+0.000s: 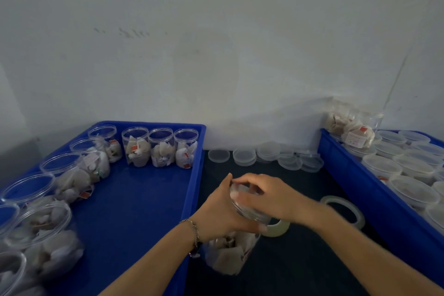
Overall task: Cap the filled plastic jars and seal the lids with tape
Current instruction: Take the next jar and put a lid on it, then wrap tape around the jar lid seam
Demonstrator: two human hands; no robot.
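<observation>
Looking down from head height, we start at the far left, where a wide blue tray (134, 204) holds clear plastic jars without lids (161, 147) set along its left and back edges, each stuffed with pale paper sachets; we judge these are filled and waiting for caps. Just right of the tray, on a dark table (300, 267), our left hand (222, 214), with a bracelet (195, 230) at the wrist, curls its fingers round the upper side of the jar in hand (230, 253), which stands close to us and shows the same pale sachets through its wall. Our right hand (263, 196) lies over the top of that jar, fingers bent round its clear lid (249, 211); motion blur keeps us from telling whether the lid is fully seated or only part way on. We take this as the capping step, with taping not yet done on this jar. Beyond the hands, near the wall, loose clear lids (245, 156) lie scattered and partly stacked. Just right of the held jar sits a roll of clear tape (278, 226), and a second tape roll (346, 209) lies a little further right, untouched. At the far right a second blue tray (360, 182) is packed with capped jars (408, 190), seemingly finished, though we cannot see any tape on them; a bag of sachets (350, 127) rests at its back corner. Many jars are left.
</observation>
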